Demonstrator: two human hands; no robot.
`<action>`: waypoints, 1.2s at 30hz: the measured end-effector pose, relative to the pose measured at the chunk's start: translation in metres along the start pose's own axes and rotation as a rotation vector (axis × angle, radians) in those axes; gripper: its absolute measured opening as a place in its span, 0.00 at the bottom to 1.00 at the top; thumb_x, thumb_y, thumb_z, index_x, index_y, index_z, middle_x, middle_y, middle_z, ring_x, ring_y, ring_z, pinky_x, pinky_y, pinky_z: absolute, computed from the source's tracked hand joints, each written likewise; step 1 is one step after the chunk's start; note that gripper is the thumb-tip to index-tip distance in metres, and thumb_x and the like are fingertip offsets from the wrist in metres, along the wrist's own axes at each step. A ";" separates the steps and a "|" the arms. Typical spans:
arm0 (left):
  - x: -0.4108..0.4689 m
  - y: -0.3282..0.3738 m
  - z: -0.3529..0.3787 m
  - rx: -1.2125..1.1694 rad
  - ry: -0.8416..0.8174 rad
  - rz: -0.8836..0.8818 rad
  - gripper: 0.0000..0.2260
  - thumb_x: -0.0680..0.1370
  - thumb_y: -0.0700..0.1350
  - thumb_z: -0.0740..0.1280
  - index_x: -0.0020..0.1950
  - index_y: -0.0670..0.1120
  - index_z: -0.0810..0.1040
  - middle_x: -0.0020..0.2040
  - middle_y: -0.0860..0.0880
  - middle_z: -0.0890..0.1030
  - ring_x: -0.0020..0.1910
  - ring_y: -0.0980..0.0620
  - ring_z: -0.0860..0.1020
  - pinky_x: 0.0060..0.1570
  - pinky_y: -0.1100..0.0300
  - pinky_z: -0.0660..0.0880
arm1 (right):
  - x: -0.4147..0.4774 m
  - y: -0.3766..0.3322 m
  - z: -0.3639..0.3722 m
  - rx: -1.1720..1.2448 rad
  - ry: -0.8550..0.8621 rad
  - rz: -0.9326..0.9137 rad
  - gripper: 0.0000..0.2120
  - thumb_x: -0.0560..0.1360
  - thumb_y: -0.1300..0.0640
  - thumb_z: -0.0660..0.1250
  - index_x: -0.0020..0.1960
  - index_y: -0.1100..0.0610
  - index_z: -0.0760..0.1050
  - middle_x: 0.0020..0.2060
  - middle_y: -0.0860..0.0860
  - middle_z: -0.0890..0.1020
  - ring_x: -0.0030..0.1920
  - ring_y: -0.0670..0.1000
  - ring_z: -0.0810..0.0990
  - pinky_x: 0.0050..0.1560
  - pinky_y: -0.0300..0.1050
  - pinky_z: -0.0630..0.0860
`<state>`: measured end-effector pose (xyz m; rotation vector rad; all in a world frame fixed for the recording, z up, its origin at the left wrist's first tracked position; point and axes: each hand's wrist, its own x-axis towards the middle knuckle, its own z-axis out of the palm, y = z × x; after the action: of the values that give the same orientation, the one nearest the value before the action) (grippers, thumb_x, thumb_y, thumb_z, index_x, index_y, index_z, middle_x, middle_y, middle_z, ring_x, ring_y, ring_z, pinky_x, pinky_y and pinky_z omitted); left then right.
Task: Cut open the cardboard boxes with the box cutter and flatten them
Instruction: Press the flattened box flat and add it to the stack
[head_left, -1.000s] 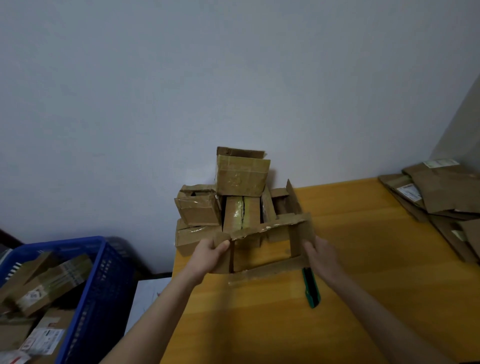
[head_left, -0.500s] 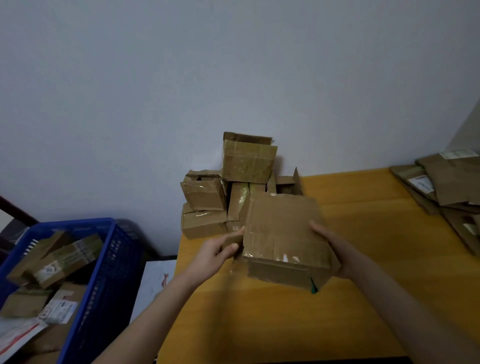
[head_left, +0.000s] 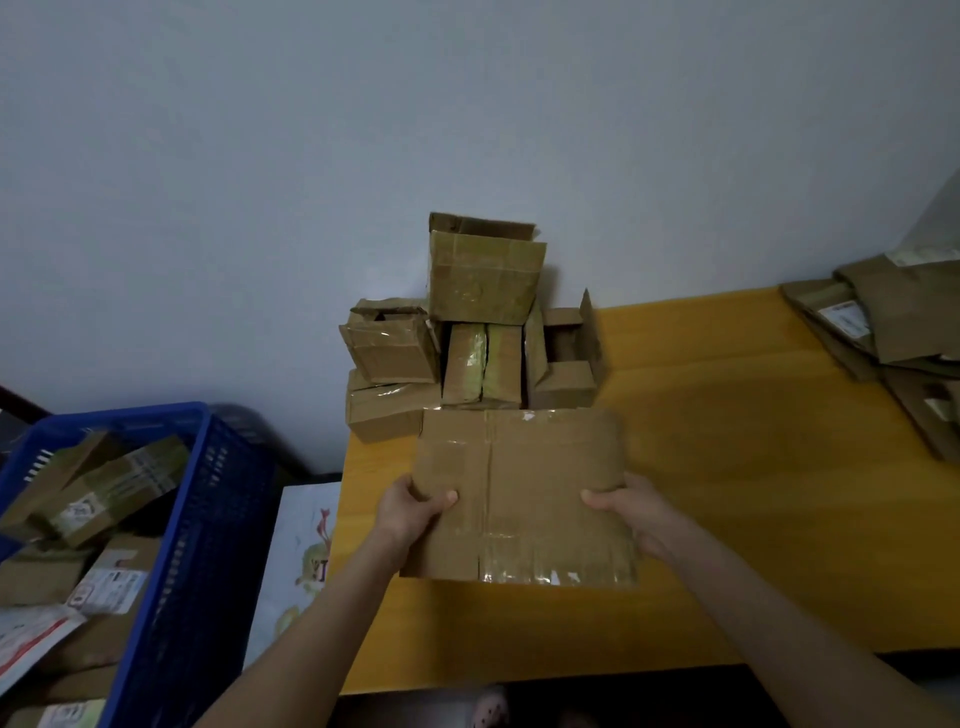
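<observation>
I hold a brown cardboard box (head_left: 524, 493) with clear tape along its seams, its broad taped face turned up toward me, over the yellow table (head_left: 727, 519). My left hand (head_left: 410, 512) grips its left edge, thumb on top. My right hand (head_left: 636, 512) grips its right edge, thumb on the top face. Behind it a stack of several taped boxes (head_left: 478, 332) stands against the wall at the table's back left corner. The box cutter is hidden from view.
A pile of flattened cardboard (head_left: 893, 332) lies at the table's far right. A blue plastic crate (head_left: 171, 519) with boxes and labelled packages stands on the left, beside the table. A white printed sheet (head_left: 301, 551) lies between crate and table. The wall is close behind.
The box was lifted off the table and turned, its taped flat face now up and nearer me. Both hands shifted to its side edges. The green box cutter is covered by it.
</observation>
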<state>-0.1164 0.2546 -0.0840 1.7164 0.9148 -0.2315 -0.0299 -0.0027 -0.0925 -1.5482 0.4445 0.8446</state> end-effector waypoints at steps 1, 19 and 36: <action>0.003 -0.009 0.005 0.057 0.046 -0.019 0.25 0.72 0.47 0.75 0.64 0.41 0.71 0.61 0.42 0.78 0.56 0.44 0.77 0.56 0.49 0.75 | 0.007 0.007 0.006 -0.090 0.061 0.003 0.25 0.72 0.63 0.72 0.67 0.64 0.70 0.58 0.58 0.78 0.57 0.59 0.77 0.59 0.55 0.75; 0.096 -0.072 0.065 1.292 -0.022 0.407 0.35 0.71 0.71 0.31 0.73 0.57 0.27 0.76 0.47 0.30 0.76 0.42 0.34 0.71 0.33 0.40 | 0.098 0.046 0.075 -1.447 0.234 -0.543 0.43 0.75 0.39 0.62 0.78 0.47 0.39 0.77 0.53 0.36 0.76 0.58 0.36 0.76 0.57 0.44; 0.114 -0.096 0.072 1.150 0.116 0.562 0.31 0.77 0.65 0.52 0.77 0.53 0.57 0.78 0.42 0.57 0.76 0.38 0.58 0.67 0.30 0.53 | 0.142 0.076 0.088 -1.526 0.313 -0.726 0.33 0.74 0.35 0.51 0.75 0.49 0.62 0.75 0.59 0.59 0.75 0.63 0.54 0.71 0.65 0.50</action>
<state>-0.0829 0.2504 -0.2459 2.9894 0.2942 -0.3048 -0.0130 0.0963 -0.2454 -2.9535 -0.7685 0.2447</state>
